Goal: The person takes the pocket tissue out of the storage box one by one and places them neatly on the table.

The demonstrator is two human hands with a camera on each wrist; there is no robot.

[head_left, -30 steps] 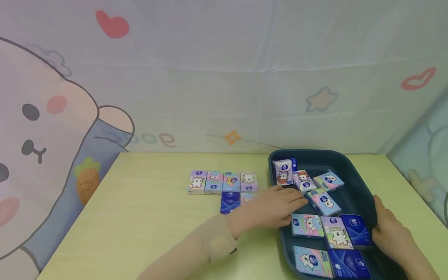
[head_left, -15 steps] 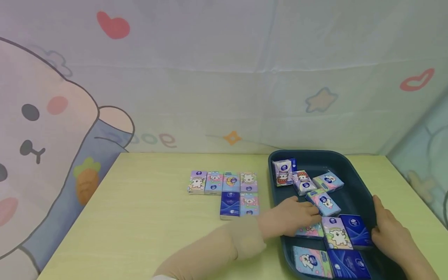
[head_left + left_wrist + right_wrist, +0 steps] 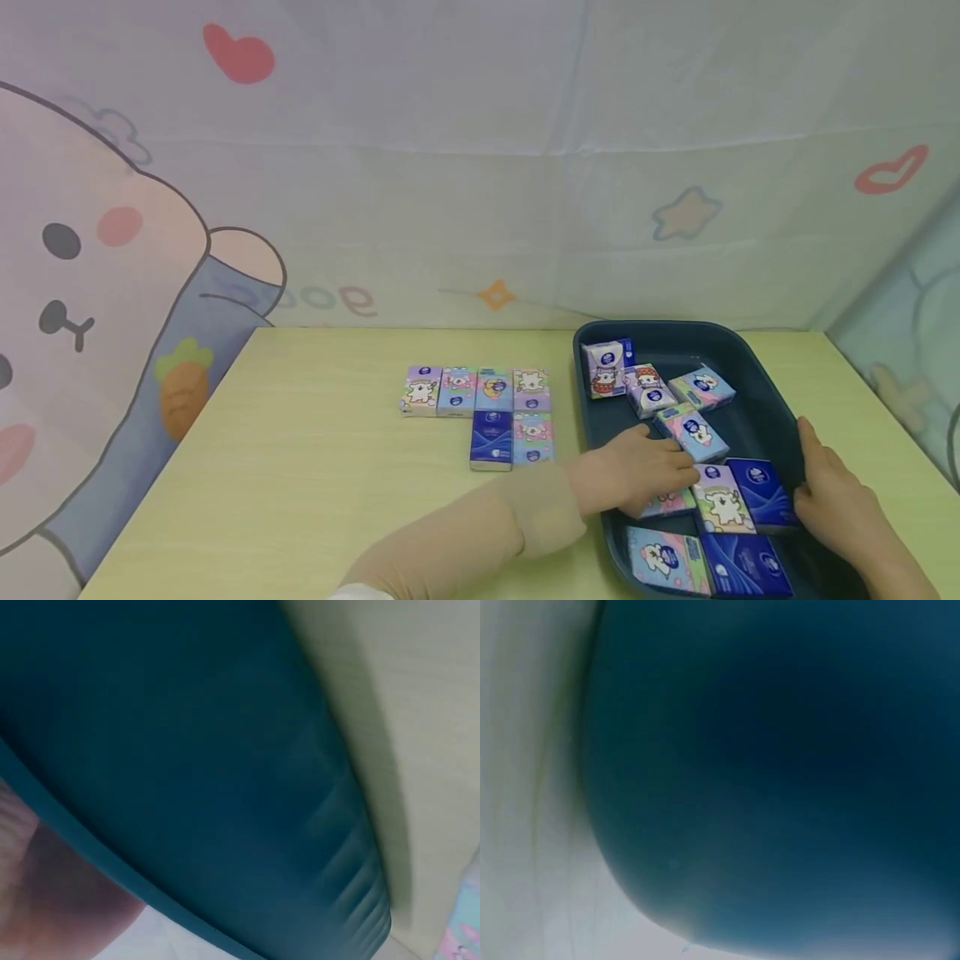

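Note:
My left hand (image 3: 645, 471) reaches over the left rim of a dark teal tray (image 3: 759, 429). Its fingers and thumb grip a pink-and-blue pocket tissue pack (image 3: 672, 502), most of which the hand covers. On the tray's right rim, my right hand (image 3: 843, 507) holds on with the thumb over the edge. A lilac tissue pack (image 3: 723, 500) lies close beside the left fingertips, with a dark blue pack (image 3: 761, 490) to its right. The tray's wall (image 3: 187, 750) fills most of the left wrist view, and the blurred tray side (image 3: 742, 787) fills the right one.
Left of the tray, several packs form two joined rows on the pale yellow table (image 3: 337, 467), including a dark blue pack (image 3: 492, 437). More packs lie loosely at the tray's far end, such as a white one (image 3: 606, 371). A printed cloth (image 3: 450, 167) hangs behind.
My left hand has moved right and toward me, from above the tray's left rim onto the pink-and-blue pack. The two lower packs on the table are uncovered. My right hand stays put.

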